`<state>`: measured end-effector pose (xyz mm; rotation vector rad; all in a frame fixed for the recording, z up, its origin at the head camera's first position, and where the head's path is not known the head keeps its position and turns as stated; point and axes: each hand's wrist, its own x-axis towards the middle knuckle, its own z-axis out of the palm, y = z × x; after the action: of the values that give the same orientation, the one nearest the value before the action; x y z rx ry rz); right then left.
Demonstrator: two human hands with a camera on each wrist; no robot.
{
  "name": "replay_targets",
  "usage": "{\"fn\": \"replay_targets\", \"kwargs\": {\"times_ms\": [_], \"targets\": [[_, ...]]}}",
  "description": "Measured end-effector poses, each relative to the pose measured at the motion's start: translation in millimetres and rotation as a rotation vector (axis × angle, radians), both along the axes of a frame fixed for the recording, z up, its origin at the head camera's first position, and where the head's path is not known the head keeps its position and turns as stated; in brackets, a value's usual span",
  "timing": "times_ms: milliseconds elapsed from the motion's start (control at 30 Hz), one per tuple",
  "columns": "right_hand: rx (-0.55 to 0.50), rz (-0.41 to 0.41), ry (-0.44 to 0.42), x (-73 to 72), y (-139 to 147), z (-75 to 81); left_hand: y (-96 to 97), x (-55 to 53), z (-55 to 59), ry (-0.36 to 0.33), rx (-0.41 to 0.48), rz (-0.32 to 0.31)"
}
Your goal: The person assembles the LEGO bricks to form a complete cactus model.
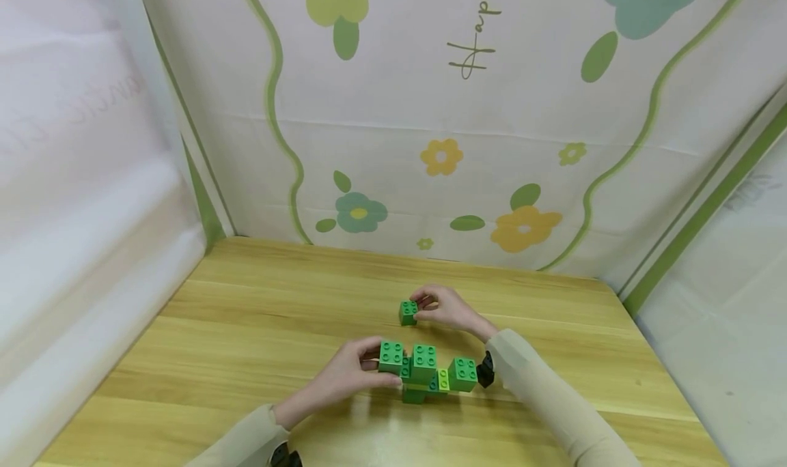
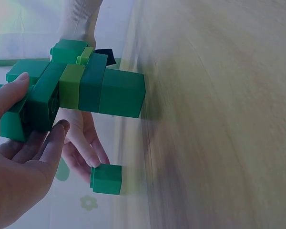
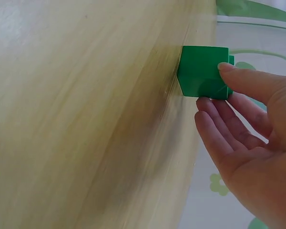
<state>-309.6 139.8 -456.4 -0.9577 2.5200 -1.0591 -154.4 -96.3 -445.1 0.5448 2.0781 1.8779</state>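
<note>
My left hand (image 1: 346, 373) grips the left end of a built-up cluster of green toy building bricks (image 1: 424, 362). In the left wrist view the cluster (image 2: 44, 90) shows dark green bricks with lime green ones between them, and its lowest brick (image 2: 123, 93) points toward the tabletop. Farther back, my right hand (image 1: 447, 307) pinches a single green brick (image 1: 408, 313) with studs on top. The right wrist view shows the thumb on this brick's (image 3: 202, 71) upper side edge and fingertips at its other side, close to the wood.
Both hands work over a light wooden table (image 1: 295, 296). A white cloth with flowers (image 1: 399, 112) hangs along its back edge. More white cloth stands at the left (image 1: 92, 180) and the right (image 1: 719, 262). The right forearm (image 1: 553, 399) passes beside the cluster.
</note>
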Motion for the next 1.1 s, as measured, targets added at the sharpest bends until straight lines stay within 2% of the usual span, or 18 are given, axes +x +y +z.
{"fn": "replay_targets", "kwargs": {"times_ms": [800, 933, 1100], "targets": [[0.045, -0.018, 0.027, 5.0, -1, 1.1, -0.1, 1.1, -0.8, -0.007, -0.013, 0.011], [0.036, -0.011, 0.040, 7.6, 2, 6.7, 0.0, 1.3, -0.4, -0.012, -0.012, 0.013], [0.020, -0.014, 0.060, 13.6, 9, 21.9, 0.0, 1.1, -0.8, -0.008, -0.015, 0.013]]}}
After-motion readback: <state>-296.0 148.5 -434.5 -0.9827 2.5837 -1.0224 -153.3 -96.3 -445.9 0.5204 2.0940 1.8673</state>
